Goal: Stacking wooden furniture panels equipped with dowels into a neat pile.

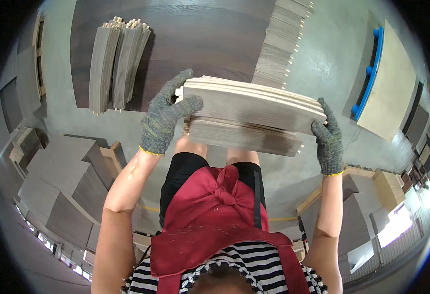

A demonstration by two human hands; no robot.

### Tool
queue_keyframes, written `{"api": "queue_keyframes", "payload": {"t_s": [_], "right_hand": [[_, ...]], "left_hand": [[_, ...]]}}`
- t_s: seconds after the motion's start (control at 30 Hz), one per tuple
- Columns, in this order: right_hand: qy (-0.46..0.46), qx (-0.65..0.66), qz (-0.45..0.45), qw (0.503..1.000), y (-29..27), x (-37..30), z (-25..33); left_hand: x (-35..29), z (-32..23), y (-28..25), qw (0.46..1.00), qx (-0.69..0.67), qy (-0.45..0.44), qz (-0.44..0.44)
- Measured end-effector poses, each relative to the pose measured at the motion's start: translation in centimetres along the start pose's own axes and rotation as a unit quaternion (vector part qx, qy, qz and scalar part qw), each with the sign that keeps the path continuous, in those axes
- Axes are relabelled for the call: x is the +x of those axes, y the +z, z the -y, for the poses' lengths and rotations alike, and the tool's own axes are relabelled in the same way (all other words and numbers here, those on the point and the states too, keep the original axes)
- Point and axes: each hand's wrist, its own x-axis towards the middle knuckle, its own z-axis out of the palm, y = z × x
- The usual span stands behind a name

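A bundle of grey-brown wooden slats (254, 105) with pale edges spans the space in front of my body. My left hand (168, 115), in a dark grey-green knit glove, grips the bundle's left end, thumb on the near face. Around its right end, my right hand (328, 132) in a matching glove is closed. Just below lies a second layer of slats (244, 137), with small pegs at its ends; what bears it is hidden. Two stacks of similar slats (118, 66) with pale pegs stand on the dark brown panel (200, 39) at the far left.
A long row of overlapping slats (278, 44) runs along the panel's right side. Farther right is a pale board (389, 83) beside a blue frame (369, 71). Large stacks of grey panels stand behind me at left (63, 181) and right (357, 220).
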Motion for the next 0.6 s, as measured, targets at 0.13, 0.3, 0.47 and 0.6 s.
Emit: {"api": "queue_keyframes", "payload": {"t_s": [0.13, 0.3, 0.47, 0.6], "right_hand": [[0.014, -0.023, -0.004, 1.000, -1.2, -0.8, -2.8], [0.046, -0.026, 0.014, 0.999, -1.6, -1.3, -4.2], [-0.003, -0.138, 0.023, 0.990, -1.8, -0.7, -4.4], [-0.143, -0.440, 0.014, 0.886, -2.5, -0.2, -3.6]], "left_hand": [[-0.6, 0.7, 1.5, 0.999, 0.037, -0.004, 0.000], [-1.4, 1.1, 1.8, 0.993, 0.112, 0.021, -0.011], [-1.6, 1.6, 1.8, 0.964, 0.256, 0.076, -0.010], [-1.4, 1.7, 1.9, 0.944, 0.314, 0.100, -0.019]]}}
